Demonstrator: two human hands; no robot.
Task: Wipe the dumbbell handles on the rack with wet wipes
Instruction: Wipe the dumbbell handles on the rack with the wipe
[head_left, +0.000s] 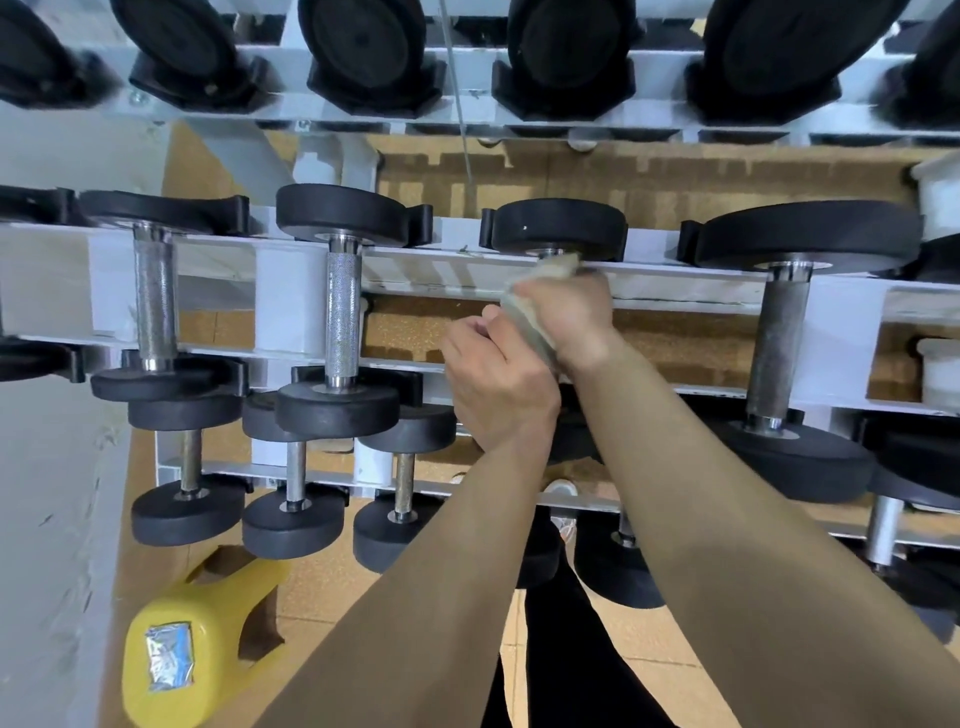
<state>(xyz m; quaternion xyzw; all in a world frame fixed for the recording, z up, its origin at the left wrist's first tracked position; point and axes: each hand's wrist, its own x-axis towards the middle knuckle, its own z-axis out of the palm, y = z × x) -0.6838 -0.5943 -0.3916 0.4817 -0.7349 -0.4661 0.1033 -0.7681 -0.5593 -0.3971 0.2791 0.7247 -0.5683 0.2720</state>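
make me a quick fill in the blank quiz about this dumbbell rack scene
The kettlebell on the floor is ____.
The wipe is being used on the ____ tier of the rack.
The dumbbell heads are ____ in colour.
Missing words: yellow; middle; black.

Dumbbells lie in rows on the rack (306, 291), tier above tier. On the middle tier both hands meet at the third dumbbell (558, 226), with the right hand (566, 312) behind, the left hand (498, 384) in front and the wipe (524, 317) between. A kettlebell (197, 639) stands on the floor (649, 670), lower left.
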